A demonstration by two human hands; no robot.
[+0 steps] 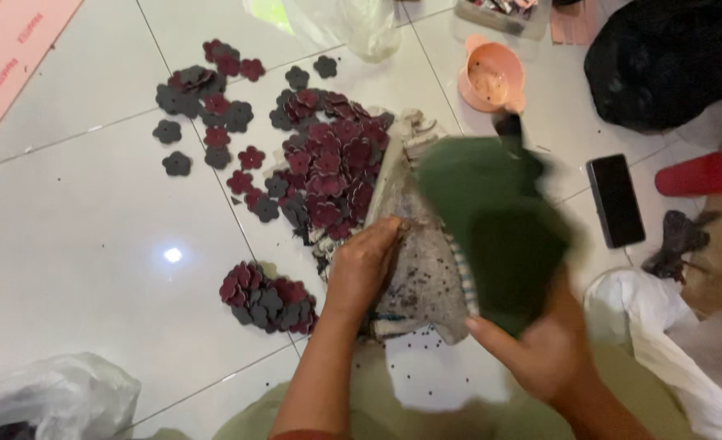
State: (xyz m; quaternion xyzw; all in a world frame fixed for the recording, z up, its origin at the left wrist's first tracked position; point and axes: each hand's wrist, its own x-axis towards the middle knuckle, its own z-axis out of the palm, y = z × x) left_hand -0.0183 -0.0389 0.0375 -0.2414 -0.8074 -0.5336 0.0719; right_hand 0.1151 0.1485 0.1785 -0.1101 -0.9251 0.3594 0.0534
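I see my left hand (367,265) in the middle of the frame, fingers curled and pressed down on a gray cloth (426,277) that lies on the white floor (76,244). My right hand (540,350) is at the lower right, and its fingers pinch the bottom edge of a green sheet (491,220). The sheet is blurry and stands up over the right side of the cloth. Tiny dark dots are scattered on the cloth and on the floor just below it. A big pile of red and gray flower shapes (328,163) sits just left of the cloth, touching its top edge. A small pile (265,297) is near my left wrist, and loose flowers (202,98) lie in the upper left. A pink cup (491,77) is at the top, a black phone (615,200) is at the right, and a red thing (697,173) is beside it. A clear bag (51,395) is in the lower left corner.
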